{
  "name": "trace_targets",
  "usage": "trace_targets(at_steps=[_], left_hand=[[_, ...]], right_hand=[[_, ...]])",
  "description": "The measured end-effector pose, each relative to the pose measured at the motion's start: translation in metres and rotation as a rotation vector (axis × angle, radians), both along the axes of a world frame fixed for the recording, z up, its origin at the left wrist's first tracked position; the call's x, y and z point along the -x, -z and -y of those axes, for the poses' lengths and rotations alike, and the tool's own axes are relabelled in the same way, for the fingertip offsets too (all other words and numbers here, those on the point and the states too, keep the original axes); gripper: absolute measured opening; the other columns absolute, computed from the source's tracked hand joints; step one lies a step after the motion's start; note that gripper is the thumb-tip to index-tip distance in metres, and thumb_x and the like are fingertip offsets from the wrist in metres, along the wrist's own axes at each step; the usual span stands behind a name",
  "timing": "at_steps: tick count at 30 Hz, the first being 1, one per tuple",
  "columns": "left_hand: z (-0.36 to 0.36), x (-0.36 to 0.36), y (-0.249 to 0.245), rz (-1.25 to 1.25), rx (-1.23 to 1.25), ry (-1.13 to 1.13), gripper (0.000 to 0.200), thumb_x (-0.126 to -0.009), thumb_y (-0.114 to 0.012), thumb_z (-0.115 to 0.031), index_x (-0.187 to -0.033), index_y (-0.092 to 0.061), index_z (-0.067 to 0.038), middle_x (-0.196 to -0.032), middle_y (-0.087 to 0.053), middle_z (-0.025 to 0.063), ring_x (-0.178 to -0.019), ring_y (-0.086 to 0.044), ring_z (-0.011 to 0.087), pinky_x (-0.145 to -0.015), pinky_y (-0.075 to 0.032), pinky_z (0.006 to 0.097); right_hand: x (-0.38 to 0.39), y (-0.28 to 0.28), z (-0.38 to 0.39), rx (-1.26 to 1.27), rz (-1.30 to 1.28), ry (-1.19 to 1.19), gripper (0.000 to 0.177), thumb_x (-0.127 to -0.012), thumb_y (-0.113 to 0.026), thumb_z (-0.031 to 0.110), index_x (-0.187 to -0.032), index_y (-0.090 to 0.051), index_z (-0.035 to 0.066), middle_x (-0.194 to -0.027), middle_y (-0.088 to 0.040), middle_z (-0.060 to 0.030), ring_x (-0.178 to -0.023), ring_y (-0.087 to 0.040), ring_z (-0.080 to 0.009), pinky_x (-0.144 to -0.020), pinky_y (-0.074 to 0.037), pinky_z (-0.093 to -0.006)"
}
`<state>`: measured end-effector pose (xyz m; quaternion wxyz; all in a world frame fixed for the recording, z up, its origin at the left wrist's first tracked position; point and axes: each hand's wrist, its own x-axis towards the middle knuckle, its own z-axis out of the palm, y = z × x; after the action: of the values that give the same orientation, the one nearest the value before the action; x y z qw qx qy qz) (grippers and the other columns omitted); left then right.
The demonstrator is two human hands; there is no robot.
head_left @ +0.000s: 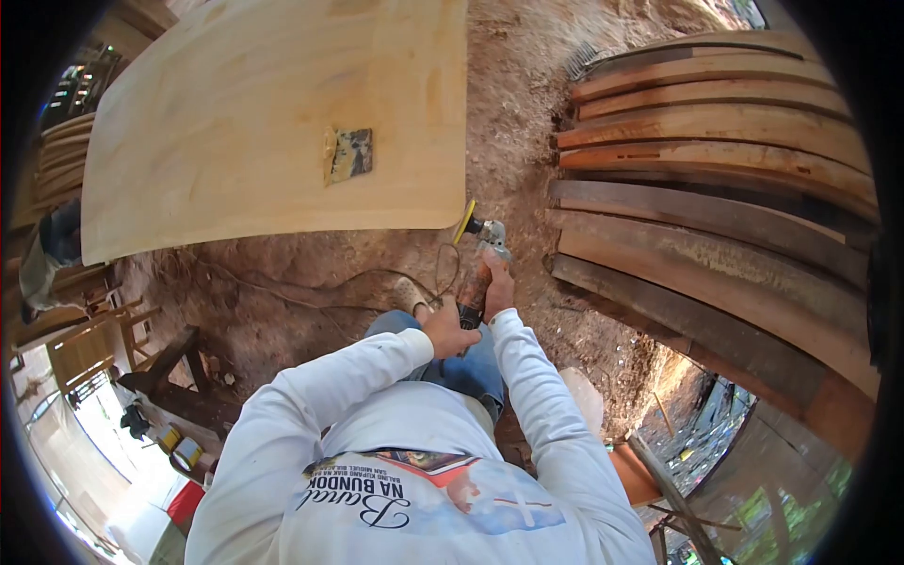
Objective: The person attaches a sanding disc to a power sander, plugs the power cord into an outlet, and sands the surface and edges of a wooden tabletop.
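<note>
An angle grinder [493, 235] with a yellow disc [464, 221] is held in front of my knees. My right hand [499, 287] wraps round its body just behind the metal head. Further back, my left hand [446, 327] grips the dark rear end. The disc is on edge, right at the near right corner of a large pale wooden tabletop [273, 104]. On that top lies a small worn sheet [349, 154] with dark patches and a tan edge. A thin cord [330, 306] runs over the ground to the left of the grinder.
Thick wooden planks [716, 141] are stacked along the right side. Brown dirt [513, 113] covers the ground between them and the tabletop. To the left stand a dark wooden frame [179, 363] and yellow-marked cans [186, 452]. A reddish-brown board [633, 474] lies at lower right.
</note>
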<state>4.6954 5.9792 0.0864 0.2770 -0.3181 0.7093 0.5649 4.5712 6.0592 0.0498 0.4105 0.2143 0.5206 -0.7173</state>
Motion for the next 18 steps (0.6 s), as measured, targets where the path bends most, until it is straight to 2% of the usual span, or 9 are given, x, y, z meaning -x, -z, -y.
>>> trace_targets(at_steps=[3, 6, 15, 18], left_hand=[[-0.006, 0.009, -0.013, 0.031, -0.024, -0.063, 0.079, -0.072, -0.079, -0.038, -0.12, -0.045, 0.014, -0.105, -0.065, 0.0301, -0.099, -0.066, 0.0416, -0.087, -0.053, 0.0451], [-0.019, 0.013, 0.001, -0.02, 0.019, -0.073, 0.077, -0.072, -0.079, -0.038, -0.119, -0.046, 0.013, -0.103, -0.066, 0.029, -0.099, -0.067, 0.0409, -0.087, -0.053, 0.0444], [-0.04, 0.043, 0.009, 0.002, 0.047, -0.194, 0.075, -0.074, -0.079, -0.037, -0.118, -0.046, 0.014, -0.098, -0.069, 0.0265, -0.092, -0.071, 0.0371, -0.081, -0.056, 0.043], [-0.043, 0.056, 0.011, 0.051, 0.024, -0.162, 0.086, -0.075, -0.077, -0.042, -0.128, -0.039, 0.013, -0.113, -0.065, 0.0323, -0.105, -0.067, 0.046, -0.091, -0.053, 0.0473]], right_hand=[[0.008, -0.001, -0.003, -0.029, 0.015, -0.035, 0.044, -0.092, -0.072, 0.046, -0.114, -0.063, 0.008, -0.09, -0.067, -0.0053, -0.065, -0.067, -0.0217, -0.056, -0.06, -0.0379], [0.019, 0.008, -0.006, -0.033, 0.009, -0.064, 0.042, -0.093, -0.072, 0.045, -0.112, -0.064, 0.008, -0.09, -0.067, -0.005, -0.063, -0.067, -0.0209, -0.056, -0.06, -0.0381], [0.057, 0.047, -0.02, -0.1, -0.01, -0.205, 0.053, -0.087, -0.077, 0.05, -0.112, -0.066, 0.006, -0.09, -0.064, -0.0021, -0.074, -0.064, -0.0157, -0.066, -0.055, -0.033], [0.072, 0.047, -0.023, -0.146, -0.004, -0.293, 0.056, -0.085, -0.077, 0.052, -0.114, -0.067, 0.005, -0.093, -0.065, -0.0023, -0.079, -0.063, -0.0153, -0.071, -0.054, -0.0327]])
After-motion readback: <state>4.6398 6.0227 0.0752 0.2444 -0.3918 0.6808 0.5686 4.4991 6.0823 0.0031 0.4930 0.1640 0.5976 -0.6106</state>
